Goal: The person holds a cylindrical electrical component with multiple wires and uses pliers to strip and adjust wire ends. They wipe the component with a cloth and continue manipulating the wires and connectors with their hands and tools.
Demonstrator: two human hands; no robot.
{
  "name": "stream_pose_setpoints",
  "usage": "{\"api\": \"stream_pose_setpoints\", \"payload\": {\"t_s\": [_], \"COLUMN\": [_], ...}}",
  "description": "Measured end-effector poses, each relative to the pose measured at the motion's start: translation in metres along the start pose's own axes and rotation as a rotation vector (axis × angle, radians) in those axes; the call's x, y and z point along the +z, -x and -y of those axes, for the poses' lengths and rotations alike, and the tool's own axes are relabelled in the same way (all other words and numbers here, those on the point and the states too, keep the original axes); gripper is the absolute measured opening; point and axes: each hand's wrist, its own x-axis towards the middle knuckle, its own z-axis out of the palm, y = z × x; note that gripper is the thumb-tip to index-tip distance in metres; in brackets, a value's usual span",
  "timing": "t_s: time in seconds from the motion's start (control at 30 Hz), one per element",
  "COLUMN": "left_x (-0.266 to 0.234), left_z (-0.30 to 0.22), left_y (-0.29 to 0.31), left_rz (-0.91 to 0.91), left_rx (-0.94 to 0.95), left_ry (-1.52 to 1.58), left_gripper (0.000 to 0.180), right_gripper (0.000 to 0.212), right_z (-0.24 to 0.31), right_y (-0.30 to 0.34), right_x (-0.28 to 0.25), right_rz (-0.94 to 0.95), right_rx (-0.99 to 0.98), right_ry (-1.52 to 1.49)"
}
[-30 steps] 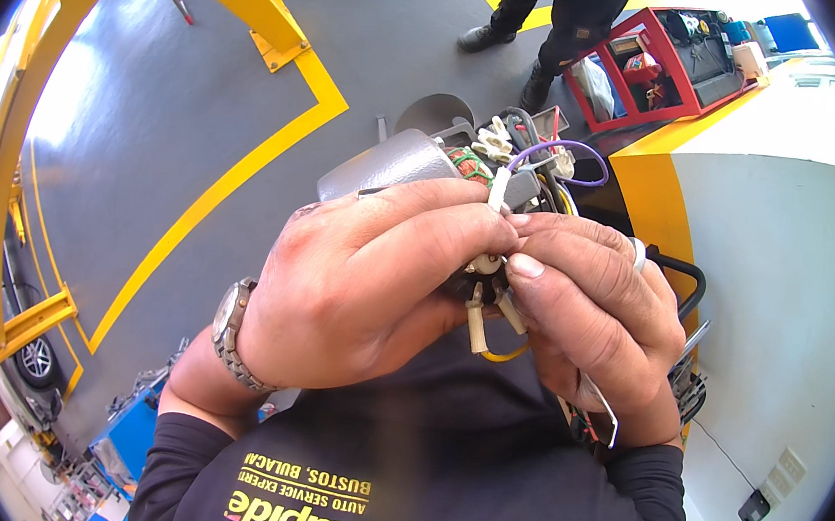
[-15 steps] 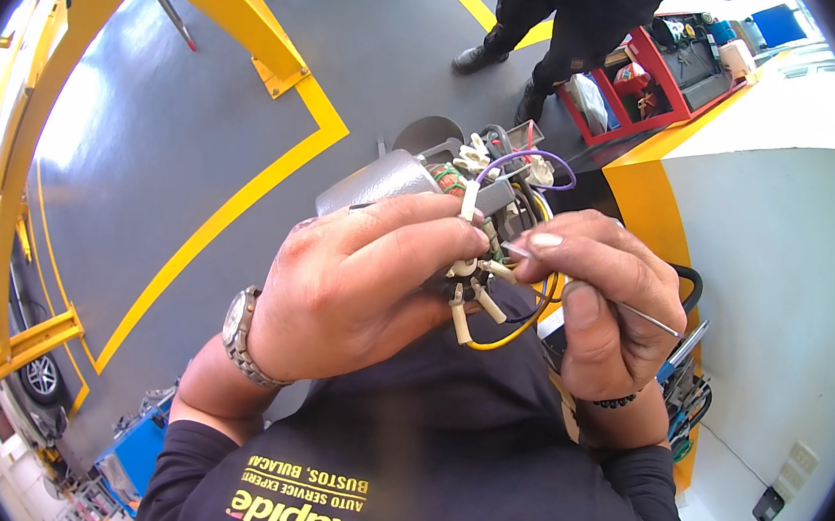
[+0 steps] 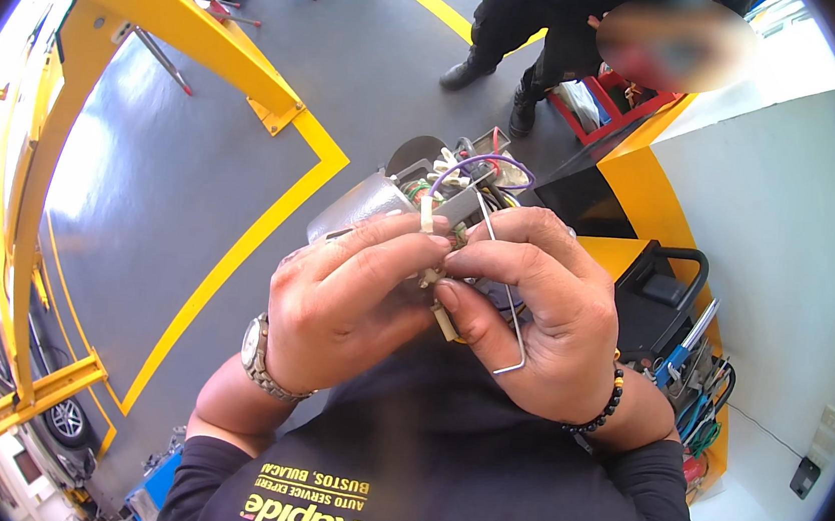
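Note:
My left hand [image 3: 356, 275] is closed around a small part fitted with cream-sleeved wire terminals [image 3: 444, 321]; its body is mostly hidden by fingers. Thumb and forefinger of my right hand [image 3: 543, 318] pinch at those terminals, right beside the left fingertips. A thin metal rod with a bent end [image 3: 511, 310] also rests in my right hand, slanting across the fingers. Just beyond both hands sits a grey metal housing [image 3: 354, 206] with exposed wiring, white connectors and a looping purple wire [image 3: 478, 159].
A black and yellow cart [image 3: 672, 275] with a handle and hand tools [image 3: 692, 387] stands to the right. Farther off are a person in dark clothes [image 3: 505, 28] and a red tool cart [image 3: 608, 108]. A yellow lift frame [image 3: 189, 28] rises on the left.
My right hand has moved left to the terminals, its fingertips now meeting the left hand's. The metal rod has swung more upright, with its bent end now showing near my right thumb.

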Motion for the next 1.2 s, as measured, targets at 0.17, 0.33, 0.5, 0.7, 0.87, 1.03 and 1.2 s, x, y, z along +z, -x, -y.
{"api": "stream_pose_setpoints", "payload": {"t_s": [0.17, 0.33, 0.5, 0.7, 0.87, 1.03, 1.2], "left_x": [0.001, -0.001, 0.001, -0.001, 0.000, 0.002, 0.001], "left_z": [-0.001, -0.002, 0.002, 0.002, 0.004, 0.003, 0.005], "left_y": [-0.001, 0.000, 0.002, 0.002, 0.002, 0.003, 0.004], "left_rz": [-0.023, -0.045, -0.055, -0.039, -0.025, -0.010, 0.011], "left_rx": [0.003, 0.034, 0.093, 0.085, 0.079, 0.053, 0.066], "left_ry": [-0.004, -0.043, -0.064, -0.046, -0.004, -0.002, -0.012], "left_gripper": [0.042, 0.044, 0.055, 0.059, 0.061, 0.058, 0.061], "right_gripper": [0.023, 0.022, 0.018, 0.014, 0.014, 0.009, 0.013], "right_z": [0.008, 0.019, 0.026, 0.028, 0.027, 0.024, 0.036], "right_y": [0.001, -0.002, -0.007, -0.011, -0.008, -0.004, -0.006], "right_x": [0.007, 0.010, 0.010, 0.008, 0.009, 0.010, 0.012], "right_rz": [-0.044, -0.075, -0.030, 0.003, -0.011, 0.021, -0.039], "right_rx": [0.020, 0.037, 0.125, 0.428, 0.497, 0.471, 0.778], "right_ry": [0.114, 0.164, 0.131, -0.150, -0.211, -0.194, -0.356]}}
